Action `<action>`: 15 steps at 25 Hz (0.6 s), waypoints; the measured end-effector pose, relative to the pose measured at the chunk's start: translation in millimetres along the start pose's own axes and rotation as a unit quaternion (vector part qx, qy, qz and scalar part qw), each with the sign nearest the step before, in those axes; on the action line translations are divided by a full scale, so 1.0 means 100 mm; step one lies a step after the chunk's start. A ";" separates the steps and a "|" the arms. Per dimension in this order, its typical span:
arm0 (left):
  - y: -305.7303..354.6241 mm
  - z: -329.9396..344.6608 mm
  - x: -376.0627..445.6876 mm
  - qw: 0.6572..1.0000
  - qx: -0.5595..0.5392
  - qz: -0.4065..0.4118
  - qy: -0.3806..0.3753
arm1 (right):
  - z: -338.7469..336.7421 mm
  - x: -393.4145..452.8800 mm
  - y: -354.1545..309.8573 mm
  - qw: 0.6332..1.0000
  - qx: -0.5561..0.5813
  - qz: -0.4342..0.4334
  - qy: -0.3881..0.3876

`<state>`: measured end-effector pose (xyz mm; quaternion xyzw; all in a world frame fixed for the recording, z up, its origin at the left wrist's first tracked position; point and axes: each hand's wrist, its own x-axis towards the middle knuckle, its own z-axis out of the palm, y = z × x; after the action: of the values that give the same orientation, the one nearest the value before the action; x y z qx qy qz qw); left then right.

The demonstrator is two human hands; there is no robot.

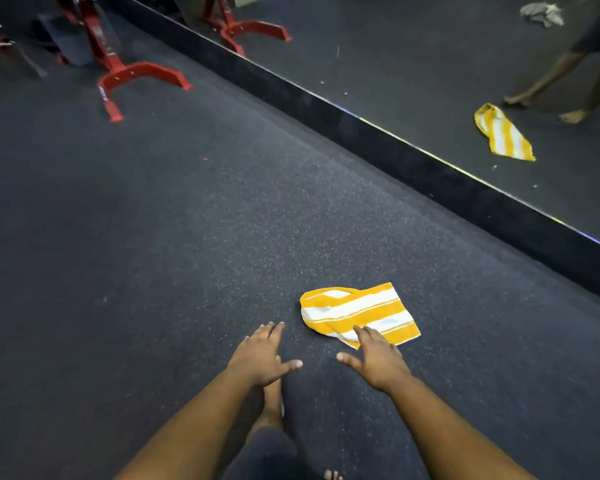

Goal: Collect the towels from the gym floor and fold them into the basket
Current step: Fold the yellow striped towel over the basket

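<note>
A yellow-and-white striped towel (357, 313) lies crumpled on the dark speckled gym floor, just ahead of me and slightly right. My right hand (376, 358) hovers over its near edge, fingers spread, holding nothing. To the left of the towel my left hand (262, 355) is also out over bare floor, fingers apart and empty. No basket is in view.
A wall mirror (430, 64) with a dark base strip runs diagonally along the right; it reflects the striped towel, a grey cloth heap (542, 13) and my legs. Red gym machine legs (132, 77) stand at the upper left. My bare foot (271, 407) is below my hands.
</note>
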<state>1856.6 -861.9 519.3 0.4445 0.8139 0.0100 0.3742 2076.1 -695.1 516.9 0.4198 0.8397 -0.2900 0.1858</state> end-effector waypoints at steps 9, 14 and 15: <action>-0.75 -0.14 2.45 0.994 0.005 -0.013 -0.109 | 0.28 2.35 -0.12 0.993 0.037 0.071 -0.085; -1.29 0.73 3.81 0.988 0.009 -0.036 -0.152 | 1.29 3.78 0.38 0.989 0.016 0.074 -0.126; -1.35 0.89 4.04 0.986 0.009 -0.039 -0.160 | 1.47 4.03 0.49 0.989 0.002 0.073 -0.129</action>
<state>1684.0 -677.0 165.6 0.4118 0.7604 -0.0834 0.4952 1893.3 -525.7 164.4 0.4399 0.7751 -0.3291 0.3121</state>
